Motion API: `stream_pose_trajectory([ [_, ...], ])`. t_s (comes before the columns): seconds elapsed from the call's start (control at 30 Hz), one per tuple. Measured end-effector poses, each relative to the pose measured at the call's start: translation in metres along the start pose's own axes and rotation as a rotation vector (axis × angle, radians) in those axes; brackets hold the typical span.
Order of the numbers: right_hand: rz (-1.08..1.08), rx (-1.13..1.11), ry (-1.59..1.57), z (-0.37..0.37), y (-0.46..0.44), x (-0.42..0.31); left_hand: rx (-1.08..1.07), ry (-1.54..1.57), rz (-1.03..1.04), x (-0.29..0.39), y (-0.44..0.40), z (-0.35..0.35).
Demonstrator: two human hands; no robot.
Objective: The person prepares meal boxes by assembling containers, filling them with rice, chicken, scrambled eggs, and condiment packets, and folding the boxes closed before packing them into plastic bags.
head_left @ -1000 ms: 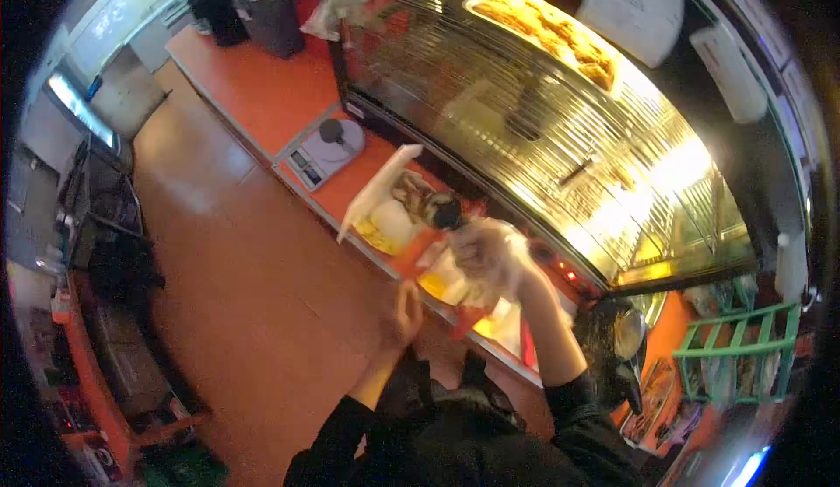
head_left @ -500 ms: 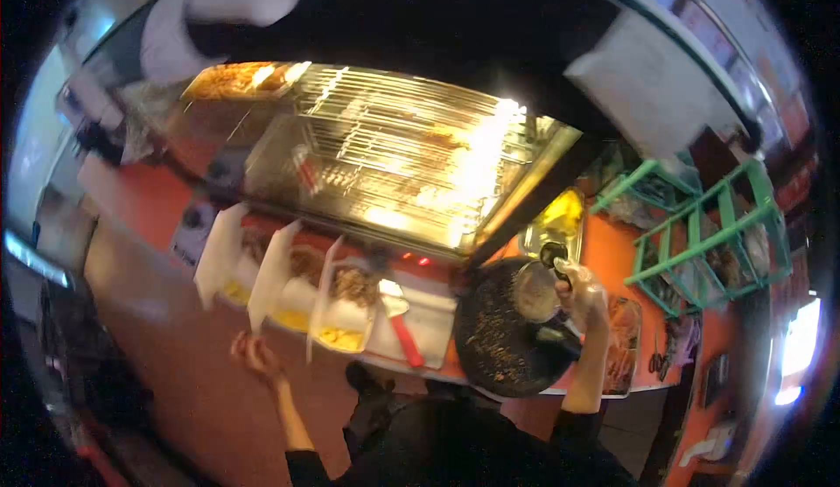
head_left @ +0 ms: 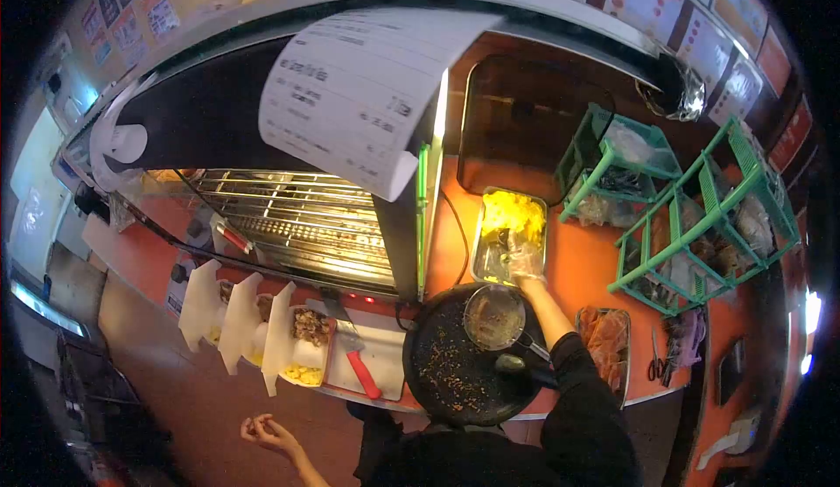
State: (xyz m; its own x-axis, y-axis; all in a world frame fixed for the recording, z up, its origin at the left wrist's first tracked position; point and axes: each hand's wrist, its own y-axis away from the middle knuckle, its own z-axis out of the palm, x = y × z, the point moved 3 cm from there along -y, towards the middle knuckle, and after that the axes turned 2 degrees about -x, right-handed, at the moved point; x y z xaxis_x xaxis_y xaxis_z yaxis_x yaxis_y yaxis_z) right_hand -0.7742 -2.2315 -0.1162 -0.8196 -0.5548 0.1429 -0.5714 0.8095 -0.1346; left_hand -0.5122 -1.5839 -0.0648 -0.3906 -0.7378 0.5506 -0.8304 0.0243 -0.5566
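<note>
My right hand (head_left: 526, 265), in a clear plastic glove, reaches into the near end of a metal tray (head_left: 475, 255) of yellow food (head_left: 512, 214). A dark object (head_left: 497, 240) lies in the tray beside its fingers; the grip is blurred. Below that forearm, a round mesh strainer (head_left: 494, 317) rests over a black round griddle (head_left: 451, 373) strewn with browned crumbs. My left hand (head_left: 269, 434) hangs over the floor, its fingers loosely curled and nothing visible in them. Nearest to it are open white takeaway boxes (head_left: 278, 338), one holding chopped meat (head_left: 311, 326) and yellow pieces (head_left: 304, 374).
A red-handled spatula (head_left: 362, 375) lies on a white board left of the griddle. Behind stands a lit warming cabinet (head_left: 306, 224), a printed paper hanging over it (head_left: 359, 93). At right are green racks (head_left: 700, 224), a tray of reddish meat (head_left: 604, 343) and scissors (head_left: 654, 360).
My right hand has moved from above the griddle, where a black object was at its fingers, to the yellow-food tray. My left fingers have curled more. The camera view has shifted right.
</note>
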Motion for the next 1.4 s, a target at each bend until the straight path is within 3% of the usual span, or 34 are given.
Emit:
stream_pose_trajectory([
  [0.03,-0.001,-0.005,-0.001,-0.013,0.002,-0.002,0.017,0.000,-0.024,-0.008,0.005,-0.004],
  [0.1,0.097,-0.249,-0.344,-0.015,0.005,-0.001,-0.006,-0.028,-0.092,-0.013,0.011,-0.011],
  [0.17,0.192,-0.198,-0.479,0.018,0.010,0.009,0.020,-0.055,-0.061,-0.015,0.012,-0.016],
  [0.27,0.021,-0.429,-0.222,-0.043,0.020,0.006,0.020,0.006,-0.157,0.017,0.009,-0.025],
  [0.3,-0.224,-0.255,-0.137,-0.029,0.017,0.014,0.014,0.005,-0.160,0.012,0.013,-0.024],
  [0.33,-0.181,-0.390,-0.195,-0.009,0.016,0.035,0.032,-0.007,-0.115,0.004,0.015,-0.024],
  [0.37,-0.137,-0.523,-0.254,-0.050,0.017,0.041,0.052,-0.019,-0.068,0.000,0.016,-0.024],
  [0.43,-0.322,-0.611,-0.231,-0.071,0.021,0.052,0.035,-0.016,-0.084,0.000,0.018,-0.029],
  [0.47,-0.202,-0.852,-0.067,-0.085,0.020,0.050,0.020,-0.010,-0.099,0.001,0.018,-0.030],
  [0.5,-0.200,-0.852,-0.069,-0.065,0.016,0.058,0.019,-0.009,-0.097,0.002,0.019,-0.030],
  [0.53,-0.205,-0.760,-0.286,-0.037,0.009,0.066,0.031,-0.075,-0.054,0.003,0.020,-0.031],
  [0.63,-0.279,-0.463,-0.520,-0.046,0.003,0.049,0.034,-0.109,0.027,0.008,0.023,-0.029],
  [0.67,-0.236,-0.482,-0.528,-0.073,0.003,0.032,0.037,-0.082,0.059,0.009,0.023,-0.027],
  [0.77,-0.369,-0.180,-0.249,-0.034,-0.007,0.015,-0.102,-0.011,-0.016,-0.015,0.022,-0.019],
  [0.83,-0.318,-0.389,-0.351,-0.033,0.006,0.021,-0.078,0.102,-0.086,-0.004,0.021,-0.026],
  [0.9,-0.464,-0.617,-0.248,-0.064,0.013,0.026,-0.055,0.219,-0.164,0.003,0.018,-0.032],
  [0.97,-0.508,-0.560,-0.214,-0.059,0.005,0.032,0.034,-0.205,0.250,0.003,0.021,-0.037],
  [1.0,-0.557,-0.508,-0.183,-0.050,0.003,0.035,-0.013,-0.092,-0.083,0.019,0.022,-0.038],
  [1.03,-0.566,-0.354,-0.320,-0.035,-0.007,0.034,-0.019,-0.087,-0.078,0.016,0.021,-0.035],
  [1.1,-0.478,-0.318,-0.379,-0.002,-0.010,0.020,-0.016,-0.228,0.068,0.008,0.018,-0.033],
  [1.23,-0.243,-0.197,-0.545,0.006,-0.015,-0.003,-0.054,-0.118,0.058,0.019,0.010,-0.026],
  [1.37,-0.455,-0.649,-0.639,-0.049,0.012,0.009,-0.043,-0.134,0.083,0.041,0.013,-0.024],
  [1.4,-0.484,-0.653,-0.420,-0.039,0.010,0.011,-0.074,-0.098,0.052,0.042,0.015,-0.024],
])
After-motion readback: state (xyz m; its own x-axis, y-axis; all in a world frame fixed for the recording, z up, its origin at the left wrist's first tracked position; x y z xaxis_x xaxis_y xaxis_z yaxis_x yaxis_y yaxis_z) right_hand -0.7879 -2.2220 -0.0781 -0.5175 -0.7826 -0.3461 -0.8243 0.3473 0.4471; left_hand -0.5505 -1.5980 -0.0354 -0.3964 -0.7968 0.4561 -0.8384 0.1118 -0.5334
